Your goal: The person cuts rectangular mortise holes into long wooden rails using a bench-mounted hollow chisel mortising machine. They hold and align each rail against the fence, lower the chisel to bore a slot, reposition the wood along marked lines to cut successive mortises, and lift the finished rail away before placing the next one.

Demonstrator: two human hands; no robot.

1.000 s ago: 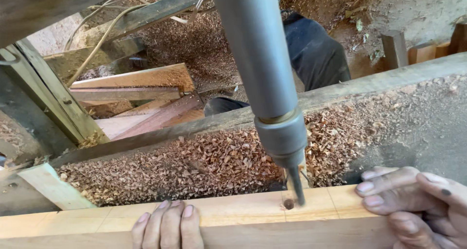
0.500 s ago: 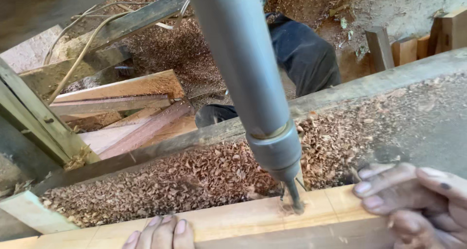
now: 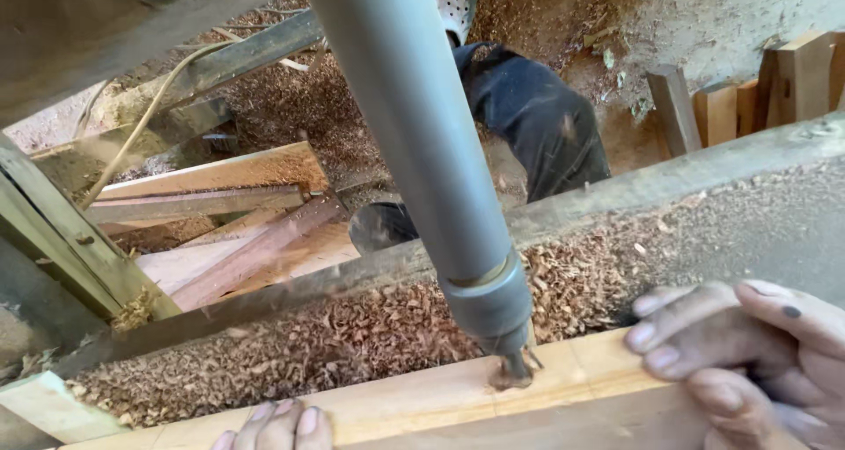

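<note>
A pale wooden beam (image 3: 422, 406) lies across the bottom of the view on a shavings-covered machine bed. A grey drill spindle (image 3: 414, 142) comes down from the top, and its bit (image 3: 513, 368) sits in a hole in the beam's top face, with chips around it. My right hand (image 3: 748, 349) rests on the beam's right part, fingers curled over its far edge. My left hand (image 3: 277, 424) shows only its fingertips, pressed on the beam at the bottom edge of the view.
Wood shavings (image 3: 334, 344) pile up behind the beam against a grey rail (image 3: 616, 199). Beyond lie stacked planks (image 3: 220, 186) and a person in dark clothes (image 3: 537, 116), bent over. Short wooden blocks (image 3: 757, 94) lean at the far right.
The spindle has come down and the bit has sunk into the beam, throwing up chips. Both hands stay on the beam; the view has tilted slightly.
</note>
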